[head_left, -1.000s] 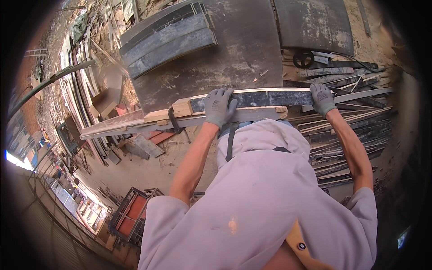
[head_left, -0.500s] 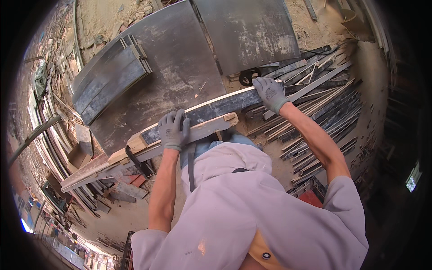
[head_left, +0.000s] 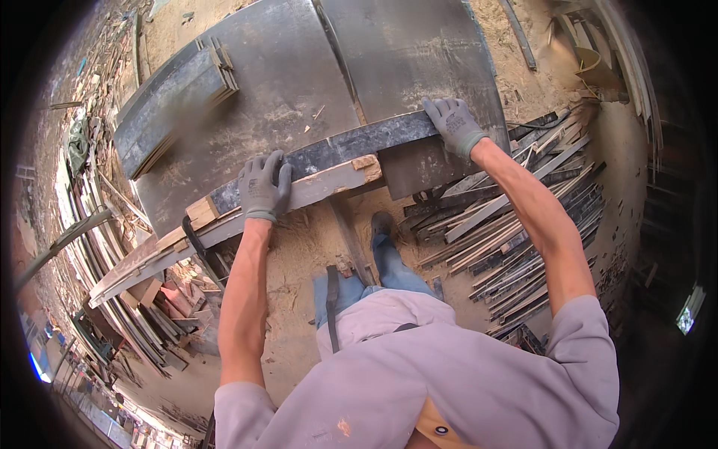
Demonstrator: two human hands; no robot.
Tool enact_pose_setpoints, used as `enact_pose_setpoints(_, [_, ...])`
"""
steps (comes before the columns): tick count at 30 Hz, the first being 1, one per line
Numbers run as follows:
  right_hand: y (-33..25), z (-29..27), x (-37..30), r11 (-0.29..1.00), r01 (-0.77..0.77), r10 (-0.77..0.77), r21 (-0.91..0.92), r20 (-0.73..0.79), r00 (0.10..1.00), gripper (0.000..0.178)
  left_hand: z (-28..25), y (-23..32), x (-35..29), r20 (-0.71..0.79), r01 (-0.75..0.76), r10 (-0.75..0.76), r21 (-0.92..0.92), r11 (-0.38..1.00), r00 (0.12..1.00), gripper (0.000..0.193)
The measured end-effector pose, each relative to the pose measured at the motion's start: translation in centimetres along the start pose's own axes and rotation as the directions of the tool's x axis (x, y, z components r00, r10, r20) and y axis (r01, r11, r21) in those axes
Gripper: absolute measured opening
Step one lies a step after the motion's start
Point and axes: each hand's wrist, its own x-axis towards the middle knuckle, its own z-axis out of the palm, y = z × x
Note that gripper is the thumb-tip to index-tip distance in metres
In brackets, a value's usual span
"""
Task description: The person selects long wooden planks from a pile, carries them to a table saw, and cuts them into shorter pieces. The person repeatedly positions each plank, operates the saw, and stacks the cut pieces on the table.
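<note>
A long dark-faced plywood strip lies across the near edge of the large dark panels. My left hand, in a grey glove, grips the strip near its left end, fingers pointing away and thumb to the right. At the strip's right end, my right hand, gloved alike, has its fingers bent over the far side. A pale wooden rail runs along the strip's near side, with a small wood block at the strip's left end.
Stacked dark strips lie on the left panel. Piled narrow strips cover the ground to the right. On the left are long boards and scraps. A dark clamp-like bar crosses the rail's left part.
The strip has shifted forward against the panels, and its pale long edge shows less. Both hands have stayed on it. My body is farther back from the rail, revealing my legs and the ground.
</note>
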Motion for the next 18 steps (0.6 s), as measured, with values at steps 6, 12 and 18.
enact_pose_setpoints(6, [-0.2,-1.2,-0.4,0.994,-0.031,0.021,0.107,0.090,0.996,0.089,-0.4,-0.1,-0.4,0.000,0.001,-0.001,0.008,1.000,1.000,0.036])
enact_pose_setpoints(12, [0.7,-1.4,-1.1,0.982,0.052,-0.026,0.184,-0.139,0.990,0.081,-0.9,0.1,-0.1,0.001,-0.044,0.044,-0.012,0.999,0.999,0.042])
enact_pose_setpoints(18, [1.8,-2.8,-1.4,0.985,0.078,-0.034,0.154,-0.269,0.963,0.071,-1.5,-0.1,0.5,-0.146,-0.153,0.144,-0.054,0.987,0.979,0.054])
